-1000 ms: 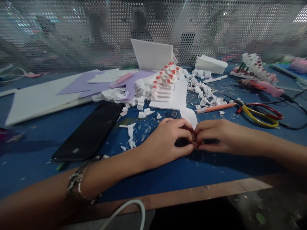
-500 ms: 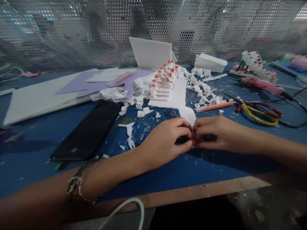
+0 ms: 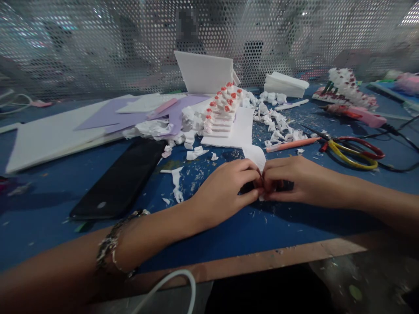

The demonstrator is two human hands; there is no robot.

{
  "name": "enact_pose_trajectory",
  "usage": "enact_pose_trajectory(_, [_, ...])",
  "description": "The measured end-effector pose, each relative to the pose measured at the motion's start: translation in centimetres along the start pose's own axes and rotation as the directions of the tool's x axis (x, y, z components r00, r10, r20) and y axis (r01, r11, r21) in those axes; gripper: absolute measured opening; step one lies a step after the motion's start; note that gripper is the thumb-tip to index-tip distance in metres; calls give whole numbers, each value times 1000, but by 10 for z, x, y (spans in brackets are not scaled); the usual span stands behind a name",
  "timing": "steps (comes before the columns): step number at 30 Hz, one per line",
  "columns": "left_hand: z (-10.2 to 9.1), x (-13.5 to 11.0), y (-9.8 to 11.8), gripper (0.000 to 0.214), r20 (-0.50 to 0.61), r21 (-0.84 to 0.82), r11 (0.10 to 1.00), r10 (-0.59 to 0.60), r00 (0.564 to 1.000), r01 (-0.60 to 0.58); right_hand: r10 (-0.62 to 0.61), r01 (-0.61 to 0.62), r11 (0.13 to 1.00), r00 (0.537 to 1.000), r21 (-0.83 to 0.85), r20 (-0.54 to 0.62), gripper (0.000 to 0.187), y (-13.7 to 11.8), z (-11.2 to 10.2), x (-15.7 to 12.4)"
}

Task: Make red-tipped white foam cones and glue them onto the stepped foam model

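A narrow strip of white paper [image 3: 255,155] runs up from between my hands and curls over at its far end. My left hand [image 3: 227,189] pinches its lower end between thumb and fingers. Right beside it, fingertips touching, my right hand [image 3: 294,179] pinches the same strip. The part inside the fingers is hidden, with a small white bit showing under the fingertips. Just beyond the strip, a stepped white model with red-topped pieces [image 3: 222,111] stands on a white sheet [image 3: 242,131].
White scraps [image 3: 278,124] lie about the model. Scissors [image 3: 353,152], an orange pen [image 3: 291,144] and a pink glue gun [image 3: 360,114] are at the right. To the left are a black phone [image 3: 121,181], purple sheets [image 3: 101,117] and a white board [image 3: 49,135]. A perforated screen [image 3: 216,26] stands behind.
Both hands keep their pinch on the strip, and the fingers have shifted slightly. A small white bit now shows beneath the fingertips. The view has shifted slightly.
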State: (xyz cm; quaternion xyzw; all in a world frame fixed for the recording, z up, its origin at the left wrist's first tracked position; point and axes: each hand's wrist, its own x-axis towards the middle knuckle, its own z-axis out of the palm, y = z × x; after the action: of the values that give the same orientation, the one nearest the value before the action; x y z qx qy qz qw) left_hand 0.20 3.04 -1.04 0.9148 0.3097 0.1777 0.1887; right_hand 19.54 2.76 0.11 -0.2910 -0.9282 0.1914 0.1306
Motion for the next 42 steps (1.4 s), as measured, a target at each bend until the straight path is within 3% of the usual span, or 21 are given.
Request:
enact_pose_trajectory(17, [-1,-1,-1,6,16,36,999,27,1000,-27,-70,64,996,991,59,115,12,3,-10,-2])
enact_pose_trajectory(26, [-3,-2,0,18,46,85,992,92,995,-96,-85,79,995,989,53,120,13,1,-10,-3])
enact_pose_trajectory(42, [-3,-3,-1,9,14,48,992,112,994,-113,-46,45,999,991,11,123,11,0,-10,-3])
